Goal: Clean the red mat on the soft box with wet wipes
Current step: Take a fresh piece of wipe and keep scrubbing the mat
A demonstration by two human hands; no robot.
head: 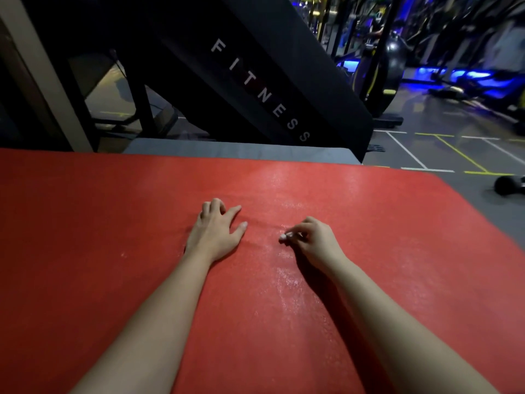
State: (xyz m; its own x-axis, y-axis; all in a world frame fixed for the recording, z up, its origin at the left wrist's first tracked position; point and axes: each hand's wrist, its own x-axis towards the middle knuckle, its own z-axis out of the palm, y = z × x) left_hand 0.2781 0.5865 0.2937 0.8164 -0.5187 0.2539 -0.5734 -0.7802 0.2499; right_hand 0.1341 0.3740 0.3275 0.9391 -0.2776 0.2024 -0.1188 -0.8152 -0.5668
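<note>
The red mat (113, 223) lay over the grey soft box (227, 150), with wet streaks shining down its middle. The left hand (217, 231) rested on the mat with its fingers loosely spread, holding nothing. Near it, the right hand (309, 240) pinched a small white wet wipe (283, 238) against the mat.

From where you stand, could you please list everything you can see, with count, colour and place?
red mat: one, red, covering the soft box, wet streak at centre
soft box: one, grey, edge showing beyond the mat
FITNESS panel: one, black, slanting behind the box
weight: one, black, on the floor, far right
floor lines: several, white and yellow, right of the box
wet wipe: one, white, small wad on the mat
left hand: one, bare, resting on the mat
right hand: one, bare, fingers pinching the wet wipe
</note>
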